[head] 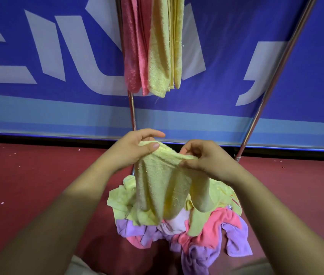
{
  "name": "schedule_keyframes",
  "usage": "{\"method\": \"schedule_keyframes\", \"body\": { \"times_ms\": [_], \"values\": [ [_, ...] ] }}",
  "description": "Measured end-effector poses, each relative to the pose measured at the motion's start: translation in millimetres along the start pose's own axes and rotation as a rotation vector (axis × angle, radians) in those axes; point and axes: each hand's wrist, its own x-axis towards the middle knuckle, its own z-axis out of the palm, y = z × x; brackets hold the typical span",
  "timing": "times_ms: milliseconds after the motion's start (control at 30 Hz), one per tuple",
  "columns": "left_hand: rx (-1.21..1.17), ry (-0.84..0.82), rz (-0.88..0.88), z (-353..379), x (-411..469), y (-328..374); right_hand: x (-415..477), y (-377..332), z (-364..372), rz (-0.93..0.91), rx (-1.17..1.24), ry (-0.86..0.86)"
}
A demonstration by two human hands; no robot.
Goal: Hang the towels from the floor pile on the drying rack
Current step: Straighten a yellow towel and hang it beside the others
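A yellow towel (163,187) hangs in the air above the floor pile (196,233), held at its top edge by both hands. My left hand (135,147) pinches the left corner between thumb and fingers. My right hand (202,155) pinches the same edge a little to the right. The pile holds yellow, pink and purple towels in a heap on the red floor. The drying rack's metal legs (132,108) rise behind, and pink towels (135,46) and yellow towels (163,46) hang from it at the top centre.
A blue banner with white letters (58,56) stands as a wall right behind the rack. A second slanted rack leg (272,82) runs down to the right. Red floor (28,175) lies on both sides of the pile.
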Motion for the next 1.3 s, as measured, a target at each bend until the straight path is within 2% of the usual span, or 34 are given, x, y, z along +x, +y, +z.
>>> {"method": "schedule_keyframes", "body": {
  "times_ms": [133, 233, 300, 400, 567, 633, 833, 967, 1200, 1300],
  "values": [
    [0.256, -0.027, 0.001, 2, -2, -3, 2, 9, -4, 0.039, -0.266, -0.03],
    [0.382, -0.032, 0.027, 6, 1, -8, 1, 11, -5, 0.127, -0.278, -0.123],
    [0.416, 0.002, 0.049, 6, 4, -11, -2, 8, -4, 0.169, -0.199, -0.169],
    [0.435, 0.033, 0.053, 5, 7, -13, -2, 4, -3, 0.165, -0.013, -0.133],
    [0.358, -0.061, 0.02, 5, 8, -17, -1, 0, -4, 0.079, 0.305, -0.01],
    [0.268, -0.075, 0.005, 10, 6, -14, 0, -3, -1, 0.016, 0.337, -0.009],
    [0.21, -0.177, 0.075, 22, 3, -6, 2, -4, 5, -0.051, 0.358, -0.006],
    [0.114, -0.091, 0.045, 16, 4, -6, 2, -3, -1, -0.024, 0.223, -0.001],
    [0.283, 0.149, 0.077, 8, 5, 3, 8, 12, -6, 0.034, -0.454, 0.011],
    [0.278, 0.227, 0.075, 2, 7, -1, 10, 19, -11, 0.082, -0.476, 0.012]
  ]
}}
